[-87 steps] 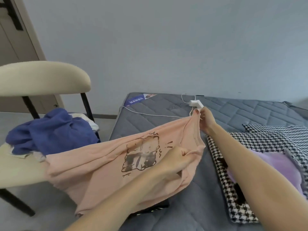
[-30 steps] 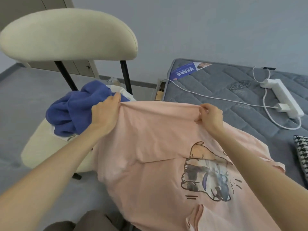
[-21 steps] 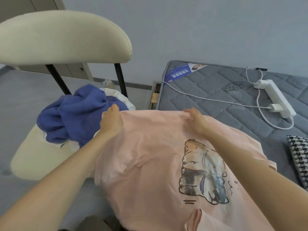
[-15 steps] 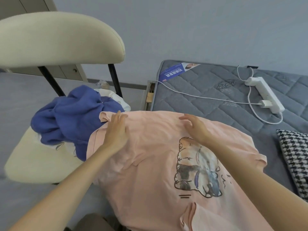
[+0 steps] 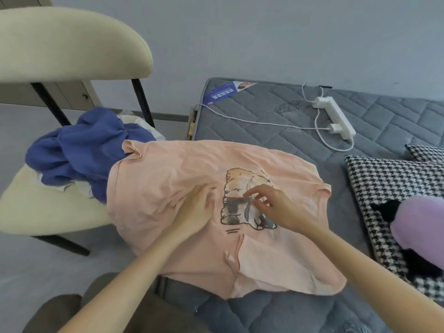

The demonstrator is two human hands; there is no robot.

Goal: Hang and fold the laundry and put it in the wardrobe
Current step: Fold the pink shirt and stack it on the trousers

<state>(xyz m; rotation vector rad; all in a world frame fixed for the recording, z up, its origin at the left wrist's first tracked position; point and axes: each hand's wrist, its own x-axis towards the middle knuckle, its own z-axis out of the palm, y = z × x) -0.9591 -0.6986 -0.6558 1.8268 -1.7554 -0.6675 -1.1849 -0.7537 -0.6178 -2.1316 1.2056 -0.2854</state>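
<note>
A peach T-shirt (image 5: 168,169) with a cartoon print lies spread across the corner of the grey mattress (image 5: 276,121), its left part hanging over towards the chair. My left hand (image 5: 194,210) lies flat on the shirt's middle with fingers straight. My right hand (image 5: 271,207) rests on the print beside it, fingers loosely spread and holding nothing. A crumpled blue garment (image 5: 79,150) sits on the chair seat, partly under the shirt's edge.
The cream chair (image 5: 48,205) stands left of the bed. A white power strip (image 5: 336,118) with its cable lies on the mattress at the back. A houndstooth cushion (image 5: 394,179) and a purple plush (image 5: 422,222) lie on the right.
I let go of the shirt's top edge and laid the shirt flat. Both hands slid from that edge down towards me to the shirt's middle.
</note>
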